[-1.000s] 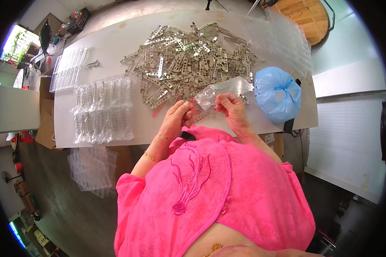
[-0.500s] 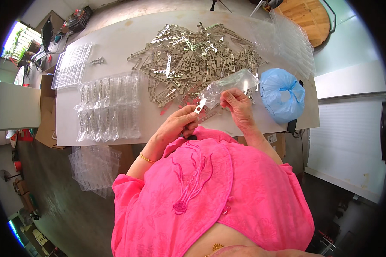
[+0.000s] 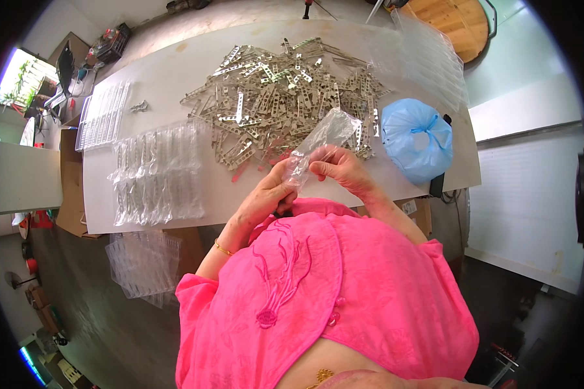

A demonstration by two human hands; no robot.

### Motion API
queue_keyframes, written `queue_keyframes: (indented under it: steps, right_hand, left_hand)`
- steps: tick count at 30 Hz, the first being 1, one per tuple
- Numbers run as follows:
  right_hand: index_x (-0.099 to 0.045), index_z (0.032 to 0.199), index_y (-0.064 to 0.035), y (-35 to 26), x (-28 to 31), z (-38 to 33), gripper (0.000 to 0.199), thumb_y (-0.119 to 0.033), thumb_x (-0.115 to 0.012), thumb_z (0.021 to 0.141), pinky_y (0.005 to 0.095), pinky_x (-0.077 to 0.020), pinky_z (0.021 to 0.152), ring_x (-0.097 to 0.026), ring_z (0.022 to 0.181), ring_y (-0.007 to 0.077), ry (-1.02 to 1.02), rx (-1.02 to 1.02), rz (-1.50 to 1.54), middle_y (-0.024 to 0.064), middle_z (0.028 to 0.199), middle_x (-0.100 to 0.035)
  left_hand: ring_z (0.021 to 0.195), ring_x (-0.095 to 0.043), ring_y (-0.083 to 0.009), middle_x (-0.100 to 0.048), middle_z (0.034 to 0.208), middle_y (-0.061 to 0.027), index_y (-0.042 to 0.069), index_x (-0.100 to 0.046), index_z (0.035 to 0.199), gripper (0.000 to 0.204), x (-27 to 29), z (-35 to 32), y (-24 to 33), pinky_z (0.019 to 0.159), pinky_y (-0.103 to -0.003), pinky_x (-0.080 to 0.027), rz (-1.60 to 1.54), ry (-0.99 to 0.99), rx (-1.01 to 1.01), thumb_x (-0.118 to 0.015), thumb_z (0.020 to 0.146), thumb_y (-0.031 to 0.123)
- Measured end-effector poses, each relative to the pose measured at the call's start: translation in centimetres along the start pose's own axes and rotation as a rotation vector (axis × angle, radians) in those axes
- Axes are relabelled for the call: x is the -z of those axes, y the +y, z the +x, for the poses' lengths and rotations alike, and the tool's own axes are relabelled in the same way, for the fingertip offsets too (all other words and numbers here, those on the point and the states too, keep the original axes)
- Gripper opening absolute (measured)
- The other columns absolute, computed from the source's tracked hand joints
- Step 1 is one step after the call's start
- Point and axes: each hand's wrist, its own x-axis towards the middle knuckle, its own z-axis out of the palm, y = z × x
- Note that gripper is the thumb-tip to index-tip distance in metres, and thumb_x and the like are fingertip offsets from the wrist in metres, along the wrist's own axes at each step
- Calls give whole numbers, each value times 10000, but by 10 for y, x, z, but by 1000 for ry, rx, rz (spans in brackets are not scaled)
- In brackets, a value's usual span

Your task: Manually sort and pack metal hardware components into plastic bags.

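On the white surface [image 3: 175, 78] lies a far pile of perforated metal strips [image 3: 285, 91]; the left hand [image 3: 266, 194] and right hand [image 3: 340, 170] both pinch a clear plastic bag [image 3: 321, 136], apparently opening it.

- left hand [image 3: 270, 192] and right hand [image 3: 341, 170] pinch clear plastic bag [image 3: 319, 139]
- metal bracket pile [image 3: 285, 94] at 12 o'clock
- blue bag [image 3: 416, 139] at 3 o'clock of hands

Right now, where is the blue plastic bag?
In the head view, the blue plastic bag sits on the white table, on the person's right, beside the pile of metal strips.
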Motion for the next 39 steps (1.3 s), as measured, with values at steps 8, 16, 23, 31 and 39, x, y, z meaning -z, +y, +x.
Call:
queue_keyframes:
  steps: [8, 16, 23, 31, 39]
  right_hand:
    - [-646, 1120, -30, -7, 20, -10, 278, -139, -720, 875, 242, -469, 649, -563, 757, 84, -203, -82, -128, 16, 888, -648]
    - [-640, 1149, -25, -12, 38, -13, 327, -161, -734, 866, 254, -473, 681, -567, 784, 97, -325, -182, -185, 20, 936, -652]
    - [-636, 1168, -46, -16, 16, -10, 380, -208, -761, 847, 274, -472, 843, -624, 967, 131, -380, -332, -254, 46, 1070, -686]
    - [-605, 1151, -43, 4, -4, -3, 367, -217, -748, 862, 265, -472, 712, -569, 786, 87, -280, -257, -232, 13, 948, -651]
    - [-590, 1169, -67, 13, -41, -2, 367, -207, -742, 865, 248, -458, 630, -550, 717, 95, -187, -89, -170, 5, 875, -626]
  left_hand:
    - [547, -380, -72, -423, 658, 24, 98, -290, 1455, 545, -23, 17, -5, 511, -227, -290, 151, 56, 70, -461, 939, 112]
    - [535, -383, -92, -415, 622, 5, 71, -259, 1446, 571, -26, 30, -24, 527, -248, -312, -19, -18, 11, -421, 932, 258]
    - [585, -446, -84, -488, 745, -3, 62, -373, 1249, 372, -31, 28, -17, 543, -239, -374, 280, 187, -5, -431, 990, 322]
    - [670, -482, -91, -500, 819, -27, 41, -444, 1008, 167, -2, 9, -20, 544, -248, -415, 208, 230, -9, -472, 983, 204]
    - [639, -473, -120, -487, 750, -32, 46, -470, 955, 67, 19, -13, -10, 600, -268, -413, 225, 200, -15, -462, 895, 74]
